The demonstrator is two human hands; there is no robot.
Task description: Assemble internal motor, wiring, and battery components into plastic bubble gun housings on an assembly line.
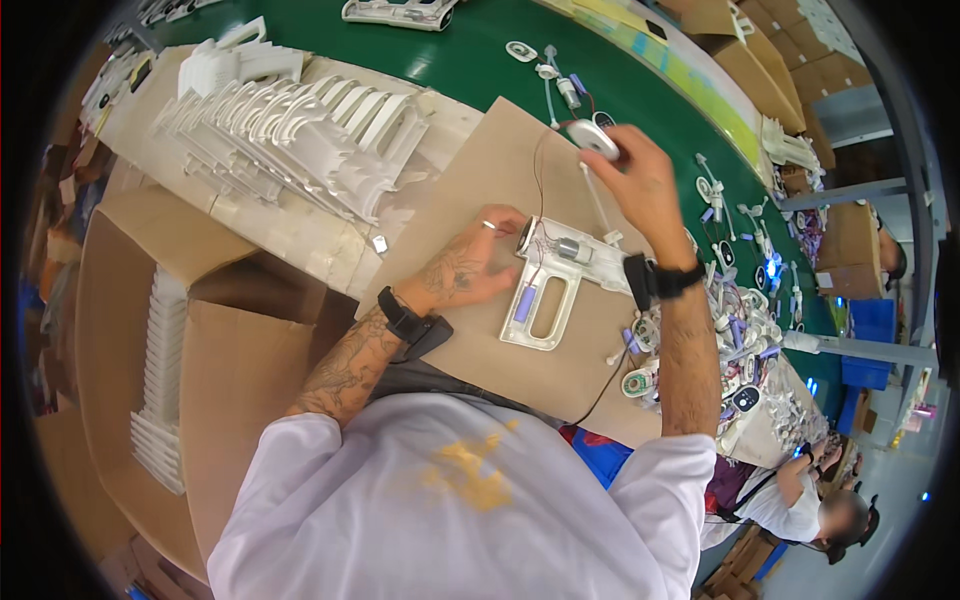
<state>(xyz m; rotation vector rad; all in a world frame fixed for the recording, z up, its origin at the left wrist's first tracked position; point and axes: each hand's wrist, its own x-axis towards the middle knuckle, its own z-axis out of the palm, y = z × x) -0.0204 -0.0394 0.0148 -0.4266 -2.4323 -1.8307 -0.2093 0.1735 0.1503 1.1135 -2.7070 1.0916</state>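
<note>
A white plastic device housing half with a loop handle [568, 312] lies on the cardboard before me, its inside facing up. It contains a silver motor [568, 248], thin wires and a purple cylindrical cell [524, 303]. My left hand [470, 262] curls round the housing's left end, where a dark round part sits; some fingertips are hidden. Raised above the board, my right hand [640, 180] pinches a white rounded part [594, 139] between thumb and fingers. A thin wire hangs from near that part towards the housing. A slim white rod [596, 196] shows below my right hand.
Stacked white housing shells [290, 135] stand at the far left. An open carton [240, 400] holds more shells. Wired components [735, 350] heap up at the right, near my right forearm. Further assemblies lie on the green surface [480, 60]. Another person [800, 500] works at the lower right.
</note>
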